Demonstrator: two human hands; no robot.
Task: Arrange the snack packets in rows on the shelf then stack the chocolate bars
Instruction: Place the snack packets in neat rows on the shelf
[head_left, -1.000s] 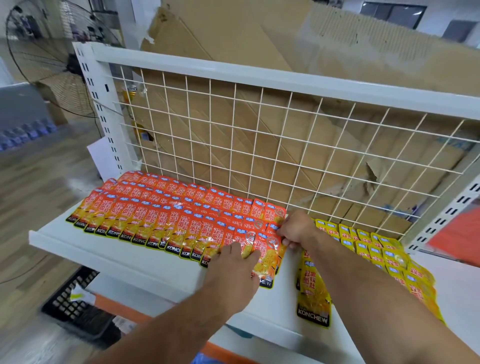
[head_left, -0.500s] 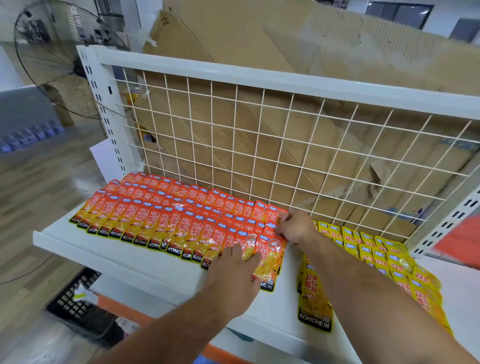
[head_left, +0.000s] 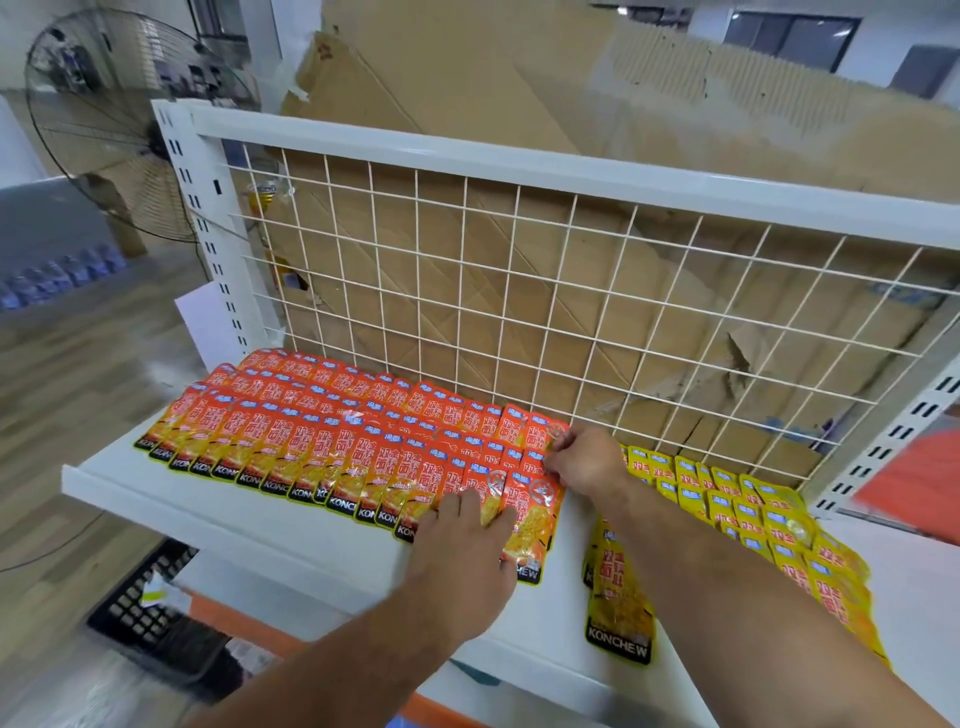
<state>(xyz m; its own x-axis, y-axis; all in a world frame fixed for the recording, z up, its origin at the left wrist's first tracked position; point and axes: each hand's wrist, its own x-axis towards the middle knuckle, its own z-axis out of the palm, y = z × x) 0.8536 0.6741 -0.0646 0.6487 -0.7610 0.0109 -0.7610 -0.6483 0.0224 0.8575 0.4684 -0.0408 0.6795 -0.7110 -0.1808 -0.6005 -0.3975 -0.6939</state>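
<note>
presses the left hand (head_left: 462, 540) flat, fingers straight and close together, onto the right end of the near row of orange packets (head_left: 311, 431), with the palm lying over the bare near strip of the white shelf (head_left: 249, 525). curls the right hand (head_left: 587, 462) just beyond and to the right of it, fingertips pinching the right edge of the last orange packets in the farther rows, forearm crossing the shelf toward the near right. keeps the two hands close but apart, with one orange packet showing between them. finds the orange packets on the left half of the shelf, laid in three overlapping rows that run from the far left toward the hands, each packet shingled over its neighbour, black "konchew" strips lined up along the near row. finds the yellow packets (head_left: 753, 514) on the right half, also in overlapping rows, starting just right of the right hand by the wire grid (head_left: 519, 291) and running to the near right, partly hidden by the forearm. sees a front yellow packet (head_left: 618, 608) lying lengthwise apart from those rows, near the shelf's front edge, between the two forearms. backs onto brown cardboard (head_left: 467, 93) propped behind the grid. takes in a standing fan (head_left: 104, 119) at the far left and a black crate (head_left: 150, 618) on the floor below the shelf's left end.
</note>
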